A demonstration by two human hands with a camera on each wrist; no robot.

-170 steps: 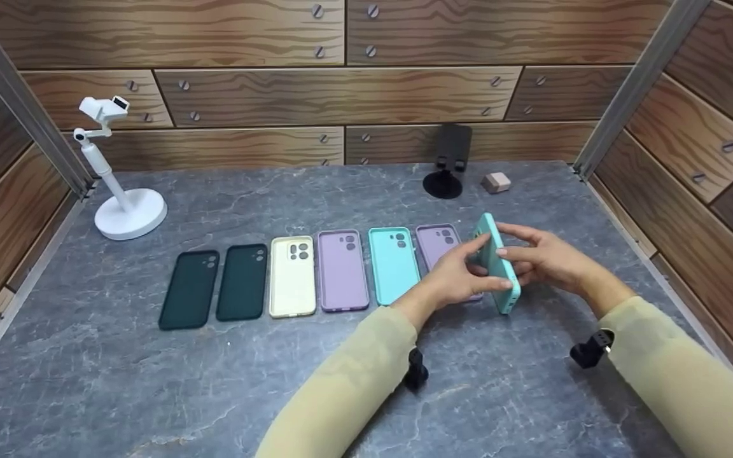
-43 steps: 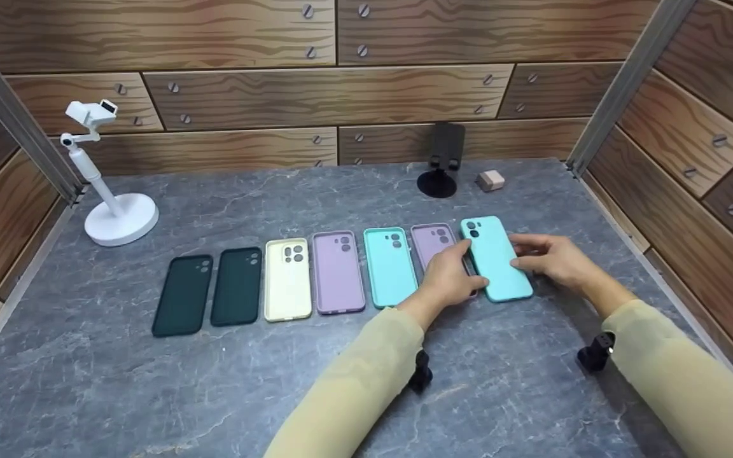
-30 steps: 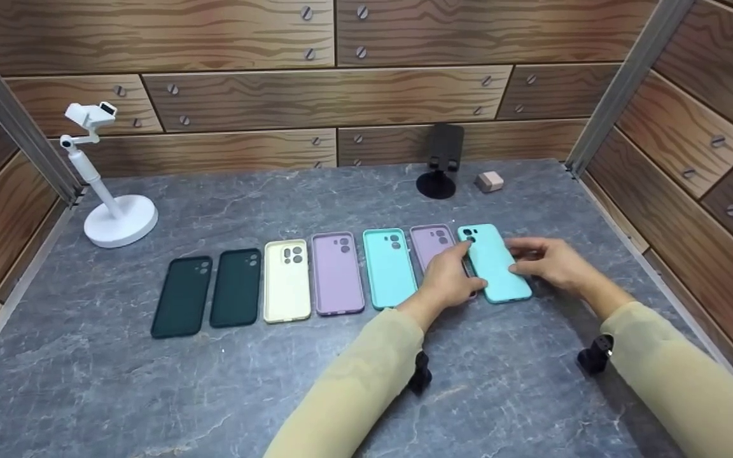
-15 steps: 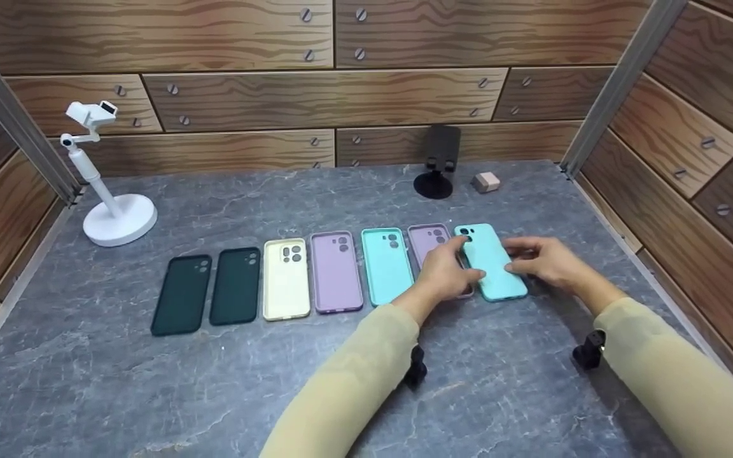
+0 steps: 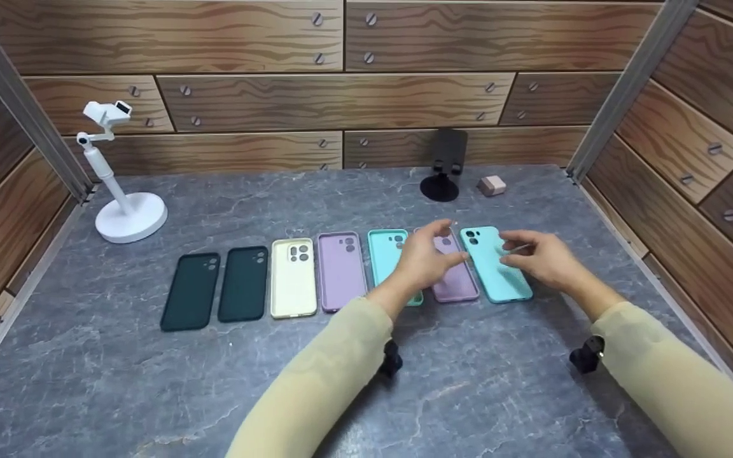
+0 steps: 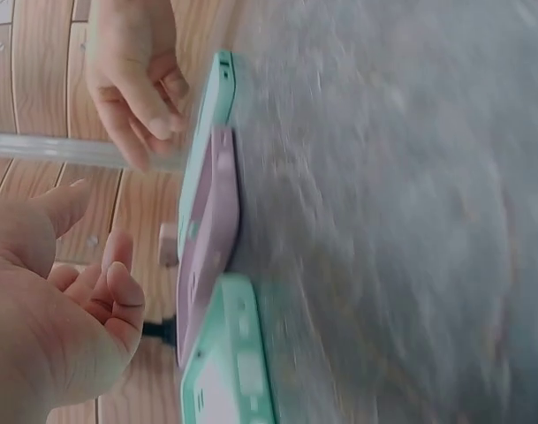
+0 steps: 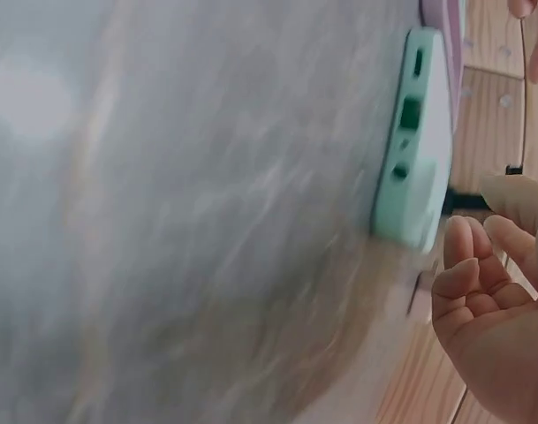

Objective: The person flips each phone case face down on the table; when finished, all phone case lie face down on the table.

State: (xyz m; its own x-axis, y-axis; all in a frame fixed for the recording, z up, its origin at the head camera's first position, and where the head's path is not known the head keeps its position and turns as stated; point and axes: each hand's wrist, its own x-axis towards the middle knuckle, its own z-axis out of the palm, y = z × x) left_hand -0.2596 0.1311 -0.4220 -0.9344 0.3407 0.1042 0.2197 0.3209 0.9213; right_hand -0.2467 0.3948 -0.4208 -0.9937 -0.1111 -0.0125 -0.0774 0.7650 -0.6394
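Observation:
A turquoise phone case (image 5: 497,275) lies back side up at the right end of a row, its port cut-outs showing in the right wrist view. Over its right edge hovers my right hand (image 5: 544,259), fingers loosely bent and holding nothing. My left hand (image 5: 418,259) is raised above a purple phone case (image 5: 459,285), thumb and forefinger spread, with nothing between them. It partly covers another turquoise phone case (image 5: 380,254), which lies hollow side up. Farther left lie a second purple case (image 5: 342,273), a cream case (image 5: 293,286) and two dark green cases (image 5: 242,286).
A white stand (image 5: 130,219) with a jointed arm stands at the back left. Behind the row's right end are a black phone stand (image 5: 449,151) and a small pale block (image 5: 492,185). Wood-patterned panels (image 5: 245,102) wall in the grey marbled table (image 5: 150,394).
Both hands held the right-hand turquoise case on edge, then lowered it flat beside the purple one. Now they have let go; the left hand has lifted away leftward, the right slightly up.

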